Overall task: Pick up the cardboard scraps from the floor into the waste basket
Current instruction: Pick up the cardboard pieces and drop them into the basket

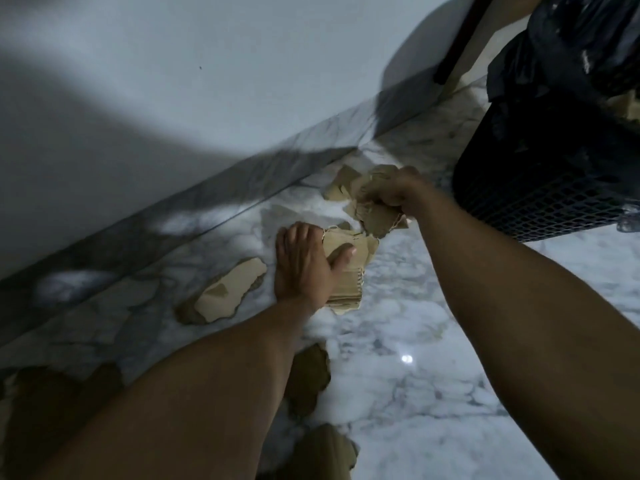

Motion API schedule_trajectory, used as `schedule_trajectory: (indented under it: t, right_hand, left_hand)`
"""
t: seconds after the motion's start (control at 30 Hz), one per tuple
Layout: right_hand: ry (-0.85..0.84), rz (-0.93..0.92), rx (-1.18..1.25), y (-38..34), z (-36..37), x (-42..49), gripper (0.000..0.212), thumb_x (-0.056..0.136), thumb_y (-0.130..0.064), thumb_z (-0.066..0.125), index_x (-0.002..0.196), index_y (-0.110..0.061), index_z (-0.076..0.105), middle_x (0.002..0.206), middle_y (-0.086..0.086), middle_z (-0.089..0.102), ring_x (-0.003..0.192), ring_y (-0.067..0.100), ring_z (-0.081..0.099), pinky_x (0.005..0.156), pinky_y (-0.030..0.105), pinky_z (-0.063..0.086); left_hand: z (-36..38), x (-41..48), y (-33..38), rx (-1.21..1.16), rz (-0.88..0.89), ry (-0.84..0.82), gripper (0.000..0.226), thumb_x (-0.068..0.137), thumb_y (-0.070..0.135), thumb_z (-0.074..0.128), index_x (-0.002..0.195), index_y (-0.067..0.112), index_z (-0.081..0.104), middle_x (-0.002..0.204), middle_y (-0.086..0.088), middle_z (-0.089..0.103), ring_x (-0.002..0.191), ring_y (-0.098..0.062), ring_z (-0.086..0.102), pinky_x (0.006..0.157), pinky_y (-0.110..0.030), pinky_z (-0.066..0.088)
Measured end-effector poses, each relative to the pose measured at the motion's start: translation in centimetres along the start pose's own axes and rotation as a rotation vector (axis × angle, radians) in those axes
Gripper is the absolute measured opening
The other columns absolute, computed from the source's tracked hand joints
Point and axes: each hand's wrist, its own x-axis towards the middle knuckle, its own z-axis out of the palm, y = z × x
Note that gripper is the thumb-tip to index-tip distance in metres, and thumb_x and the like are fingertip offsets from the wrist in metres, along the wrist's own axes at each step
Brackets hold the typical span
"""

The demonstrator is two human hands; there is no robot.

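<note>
Grey-veined white marble floor (433, 393), dimly lit, with a pale wall (207, 64) and dark skirting (173, 216) across the upper left.

Near centre, right hand (391, 192) fisted tight around a crumpled wad (377, 220) of torn cardboard, ragged edges poking out below the knuckles. Likely bunched that way to carry several bits in one trip.

At 7 o'clock from the fist, left hand (304, 268) flat, fingers straight and together, thumb spread across a layered stack (349, 292). Apparently pressing it to the floor to keep the sheets together before lifting.

At 10 o'clock from the fist, more pieces (339, 187) lying by the skirting. At 8 o'clock from the left hand, one loose scrap (232, 289) flat on the marble. Further scraps (308, 375) in shadow at 6 o'clock and at bottom left, partly hidden by the forearms.

At 2 o'clock, black mesh basket (540, 188) with a black liner (571, 46), just beside the right hand. Possibly a tan piece (627, 105) at its rim.

No brand, label or writing legible anywhere.
</note>
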Motion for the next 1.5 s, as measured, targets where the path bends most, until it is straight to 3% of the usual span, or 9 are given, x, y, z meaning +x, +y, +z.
schedule_trajectory:
  t: [0.2, 0.57, 0.83, 0.9, 1.0, 1.17, 1.23, 1.33, 1.5]
  right_hand:
    - [0.127, 0.121, 0.155, 6.1, -0.5, -5.3, 0.100, 0.043, -0.033, 0.096, 0.128, -0.001, 0.055, 0.121, 0.015, 0.062, 0.094, 0.027, 0.067, 0.078, 0.040, 0.061]
    - [0.189, 0.159, 0.291, 8.3, 0.2, -8.9, 0.090, 0.069, -0.026, 0.090, 0.140, 0.000, 0.041, 0.136, 0.018, 0.051, 0.116, 0.034, 0.059, 0.079, 0.035, 0.050]
    - [0.161, 0.174, 0.286, 8.2, -0.1, -9.3, 0.082, 0.070, -0.021, 0.090, 0.135, 0.001, 0.045, 0.124, 0.017, 0.055, 0.110, 0.032, 0.061, 0.075, 0.033, 0.049]
    - [0.164, 0.123, 0.191, 7.9, -0.2, -9.2, 0.075, 0.070, -0.023, 0.089, 0.131, -0.002, 0.050, 0.115, 0.012, 0.055, 0.108, 0.031, 0.061, 0.077, 0.035, 0.051]
    - [0.104, -0.121, -0.251, 5.6, 0.2, -8.6, 0.050, 0.079, -0.027, 0.076, 0.122, -0.007, 0.062, 0.120, 0.013, 0.060, 0.114, 0.033, 0.058, 0.080, 0.034, 0.047]
    - [0.067, -0.542, -0.869, -1.3, 2.4, -7.5, 0.053, 0.081, -0.031, 0.071, 0.132, -0.031, 0.057, 0.157, 0.000, 0.026, 0.138, 0.032, 0.026, 0.107, 0.057, 0.027]
    - [-0.045, -0.532, -0.995, -3.2, 3.0, -6.2, 0.069, 0.069, -0.029, 0.084, 0.131, -0.035, 0.057, 0.161, -0.005, 0.020, 0.142, 0.033, 0.023, 0.106, 0.055, 0.032]
    - [-0.164, -0.423, -1.032, -4.5, 3.6, -2.8, 0.082, 0.047, -0.040, 0.095, 0.119, -0.023, 0.059, 0.131, 0.003, 0.052, 0.116, 0.028, 0.051, 0.099, 0.043, 0.047]
    - [-0.134, -0.390, -0.934, -3.7, 3.3, -2.4, 0.082, 0.056, -0.046, 0.088, 0.127, -0.033, 0.050, 0.133, 0.001, 0.044, 0.120, 0.033, 0.046, 0.089, 0.038, 0.044]
  left_hand:
    - [-0.7, -0.5, 0.0, 0.025, 0.019, -0.106, 0.052, 0.081, 0.064, 0.054, 0.096, 0.014, 0.059, 0.097, -0.006, 0.061, 0.101, -0.031, 0.051, 0.085, -0.044, 0.036]
    - [-4.4, 2.7, 4.3, -0.128, -0.344, -0.567, 0.095, 0.064, 0.057, 0.079, 0.136, 0.012, 0.036, 0.137, -0.011, 0.038, 0.126, -0.033, 0.038, 0.092, -0.045, 0.045]
    - [-4.3, 3.7, 5.2, -0.175, -0.381, -0.662, 0.066, 0.070, 0.026, 0.084, 0.124, 0.013, 0.049, 0.123, -0.008, 0.058, 0.115, -0.031, 0.056, 0.092, -0.042, 0.047]
    - [-4.9, 3.9, 5.0, -0.085, -0.367, -0.674, 0.047, 0.075, 0.030, 0.079, 0.113, 0.018, 0.055, 0.117, -0.006, 0.059, 0.116, -0.031, 0.054, 0.097, -0.047, 0.040]
    - [-6.3, 3.9, 2.7, 0.122, -0.391, -0.582, 0.069, 0.075, 0.053, 0.073, 0.131, 0.018, 0.052, 0.140, -0.008, 0.040, 0.131, -0.035, 0.034, 0.105, -0.049, 0.027]
    - [-8.2, 3.0, 0.9, -0.015, -0.499, -0.672, 0.117, 0.075, 0.053, 0.076, 0.155, 0.011, 0.002, 0.162, -0.007, -0.015, 0.149, -0.033, -0.012, 0.121, -0.047, 0.003]
    - [-7.5, 3.5, 0.9, 0.018, -0.468, -0.655, 0.125, 0.070, 0.058, 0.078, 0.155, 0.008, 0.001, 0.163, -0.008, -0.013, 0.149, -0.033, -0.011, 0.122, -0.047, 0.005]
    - [-6.5, 4.1, 0.6, 0.110, -0.435, -0.656, 0.123, 0.064, 0.064, 0.078, 0.154, 0.010, 0.014, 0.164, -0.006, -0.004, 0.149, -0.039, -0.004, 0.119, -0.052, 0.015]
    - [-7.2, 3.8, 1.1, 0.104, -0.413, -0.632, 0.124, 0.068, 0.060, 0.079, 0.154, 0.006, 0.007, 0.162, -0.012, 0.002, 0.148, -0.039, 0.003, 0.118, -0.050, 0.019]
